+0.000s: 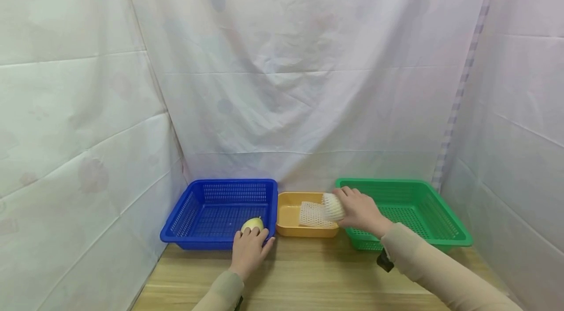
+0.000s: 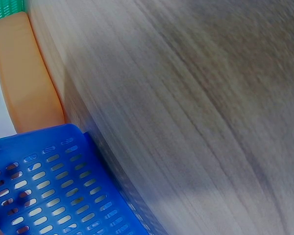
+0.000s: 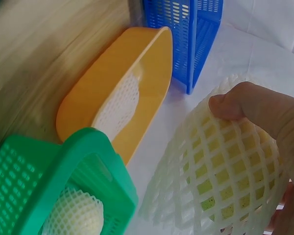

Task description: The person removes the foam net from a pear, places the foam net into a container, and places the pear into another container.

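My left hand (image 1: 250,248) reaches over the front wall of the blue basket (image 1: 211,243), its fingers curled over a yellow-green pear (image 1: 253,224) at the basket's front right corner. In the left wrist view, the pear is hidden behind the slotted basket wall. My right hand (image 1: 360,209) grips another pear in a white foam net (image 3: 225,176), held up between the yellow tray and the green basket. The net's loose end extends past the fruit. Inside the yellow tray (image 1: 304,232) lies a white foam net sleeve (image 1: 312,214).
To the right stands the green basket (image 1: 449,218); the right wrist view shows a netted fruit (image 3: 78,215) inside it. All three containers line up along the back of the wooden table (image 1: 304,272). White cloth (image 1: 282,105) hangs behind and at both sides.
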Action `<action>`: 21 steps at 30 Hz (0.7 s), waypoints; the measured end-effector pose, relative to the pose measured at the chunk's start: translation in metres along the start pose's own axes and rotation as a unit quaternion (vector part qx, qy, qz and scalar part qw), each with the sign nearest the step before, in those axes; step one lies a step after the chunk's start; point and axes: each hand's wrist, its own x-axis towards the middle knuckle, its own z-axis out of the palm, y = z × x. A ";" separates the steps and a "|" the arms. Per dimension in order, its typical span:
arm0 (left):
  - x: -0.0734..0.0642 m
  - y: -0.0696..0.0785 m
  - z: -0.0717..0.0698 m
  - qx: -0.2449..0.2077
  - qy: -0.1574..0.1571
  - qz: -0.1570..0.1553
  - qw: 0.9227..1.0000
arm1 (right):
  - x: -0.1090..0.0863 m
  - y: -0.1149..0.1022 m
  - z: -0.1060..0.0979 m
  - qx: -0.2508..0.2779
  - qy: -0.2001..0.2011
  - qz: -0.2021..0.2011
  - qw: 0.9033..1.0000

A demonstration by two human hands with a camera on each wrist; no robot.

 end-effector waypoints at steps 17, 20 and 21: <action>0.000 0.001 -0.003 -0.005 -0.008 -0.002 1.000 | 0.003 -0.014 0.007 0.012 -0.029 -0.003 1.000; 0.000 0.001 -0.003 -0.004 -0.005 0.000 1.000 | 0.004 -0.016 0.009 0.014 -0.032 -0.005 0.999; 0.000 0.001 -0.002 -0.006 -0.003 0.000 1.000 | 0.004 -0.017 0.010 0.015 -0.032 -0.006 0.999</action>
